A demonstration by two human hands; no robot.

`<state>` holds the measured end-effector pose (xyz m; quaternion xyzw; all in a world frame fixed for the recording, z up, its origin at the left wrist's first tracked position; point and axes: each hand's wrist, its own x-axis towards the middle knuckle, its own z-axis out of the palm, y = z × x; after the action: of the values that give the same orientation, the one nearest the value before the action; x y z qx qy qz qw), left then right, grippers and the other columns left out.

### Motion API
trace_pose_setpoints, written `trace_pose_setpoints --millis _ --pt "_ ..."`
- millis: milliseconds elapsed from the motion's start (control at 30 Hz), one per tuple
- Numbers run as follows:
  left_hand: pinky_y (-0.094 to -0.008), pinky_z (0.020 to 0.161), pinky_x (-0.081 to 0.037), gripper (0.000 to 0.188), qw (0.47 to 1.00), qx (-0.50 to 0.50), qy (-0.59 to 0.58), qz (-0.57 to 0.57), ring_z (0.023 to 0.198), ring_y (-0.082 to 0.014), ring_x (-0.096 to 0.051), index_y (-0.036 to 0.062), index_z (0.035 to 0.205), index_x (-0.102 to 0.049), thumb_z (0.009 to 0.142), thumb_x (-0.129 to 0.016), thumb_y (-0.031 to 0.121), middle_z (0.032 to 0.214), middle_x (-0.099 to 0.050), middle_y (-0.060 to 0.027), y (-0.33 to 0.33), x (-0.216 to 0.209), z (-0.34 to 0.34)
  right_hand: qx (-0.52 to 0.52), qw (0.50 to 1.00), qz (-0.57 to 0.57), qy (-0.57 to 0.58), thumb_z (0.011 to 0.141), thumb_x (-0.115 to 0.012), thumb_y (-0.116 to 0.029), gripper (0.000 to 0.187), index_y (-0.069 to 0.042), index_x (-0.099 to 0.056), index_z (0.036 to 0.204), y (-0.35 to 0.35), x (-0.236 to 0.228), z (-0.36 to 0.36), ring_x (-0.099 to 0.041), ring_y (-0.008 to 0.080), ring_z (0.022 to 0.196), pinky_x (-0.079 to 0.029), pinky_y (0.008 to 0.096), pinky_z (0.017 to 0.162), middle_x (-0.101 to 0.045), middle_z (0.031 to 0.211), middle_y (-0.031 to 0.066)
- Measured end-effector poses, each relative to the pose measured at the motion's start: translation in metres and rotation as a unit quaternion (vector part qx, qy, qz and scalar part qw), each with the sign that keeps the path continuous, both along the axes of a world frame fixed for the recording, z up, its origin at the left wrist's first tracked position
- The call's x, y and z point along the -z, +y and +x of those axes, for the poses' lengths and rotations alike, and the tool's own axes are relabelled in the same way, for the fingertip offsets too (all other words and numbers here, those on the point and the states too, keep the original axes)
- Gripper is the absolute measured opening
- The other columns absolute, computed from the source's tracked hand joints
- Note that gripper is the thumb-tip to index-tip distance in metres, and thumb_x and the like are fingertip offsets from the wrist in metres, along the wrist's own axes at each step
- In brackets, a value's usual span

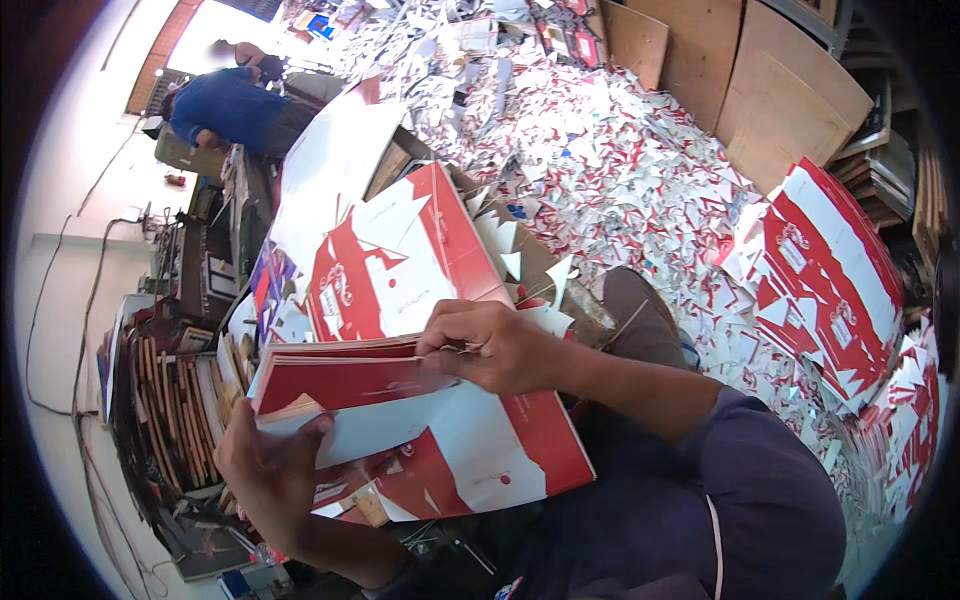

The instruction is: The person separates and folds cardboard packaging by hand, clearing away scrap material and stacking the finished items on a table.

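A thick stack of red and white printed card sheets is held on edge in front of me. My left hand grips its left end, with the thumb on the near face. At the upper edge, toward the right, my right hand pinches the sheets between curled fingers; just what lies under the fingertips is hidden. Beneath the stack lie more printed sheets with red and white areas. Just beyond my hands is a pile of similar sheets, with loose white triangular offcuts on top.
Red and white paper scraps cover the floor ahead and to the right. Another printed stack stands at the right, near leaning wooden boards. Upright boards fill the left side. A person in blue bends over at far left.
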<state>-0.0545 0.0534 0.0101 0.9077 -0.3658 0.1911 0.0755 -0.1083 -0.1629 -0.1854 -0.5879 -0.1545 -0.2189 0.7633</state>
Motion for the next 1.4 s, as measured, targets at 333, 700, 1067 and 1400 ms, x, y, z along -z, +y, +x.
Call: trace_pose_setpoints --millis 333,700,1067,1400 --pt "-0.0391 0.083 -0.046 0.081 0.998 -0.017 -0.068 -0.009 0.101 -0.0319 -0.057 -0.0017 0.125 -0.058 0.059 -0.096 0.026 0.111 -0.061 -0.0176 0.037 0.012 -0.003 -0.006 0.994 0.073 0.078 0.096 -0.065 -0.013 0.012 -0.001 -0.065 0.096 0.013 -0.01 -0.004 -0.053 0.009 0.085 -0.044 0.0252 0.075 -0.059 0.09 0.0037" --pt "-0.0372 0.08 -0.047 0.084 0.996 0.006 -0.093 0.003 0.095 -0.0266 -0.056 -0.0009 0.129 -0.053 0.06 -0.095 0.021 0.107 -0.057 -0.0147 0.036 0.01 0.013 -0.139 0.918 0.366 0.056 0.103 -0.051 -0.023 0.016 -0.006 -0.053 0.102 0.01 0.012 -0.015 -0.05 0.0098 0.088 -0.042 0.027 0.081 -0.051 0.096 0.002" --pt "-0.0333 0.089 -0.047 0.088 0.998 -0.043 -0.025 0.034 0.106 -0.0223 -0.054 -0.002 0.137 -0.046 0.066 -0.093 0.018 0.12 -0.046 -0.0127 0.044 0.005 -0.003 0.327 0.9 0.2 0.209 0.103 -0.048 -0.026 0.025 -0.004 -0.056 0.094 -0.044 0.106 0.049 -0.048 0.0119 0.067 -0.042 0.0294 0.062 -0.052 0.075 0.0018" --pt "-0.0398 0.079 -0.044 0.079 0.994 -0.105 -0.032 0.028 0.101 -0.0305 -0.056 -0.0006 0.121 -0.06 0.056 -0.096 0.027 0.106 -0.062 -0.0158 0.032 0.004 -0.015 0.295 0.928 -0.159 0.164 0.092 -0.067 -0.041 0.076 0.001 -0.035 0.146 -0.096 0.034 -0.004 -0.04 0.0353 0.139 -0.029 0.0436 0.115 -0.04 0.149 0.0245"
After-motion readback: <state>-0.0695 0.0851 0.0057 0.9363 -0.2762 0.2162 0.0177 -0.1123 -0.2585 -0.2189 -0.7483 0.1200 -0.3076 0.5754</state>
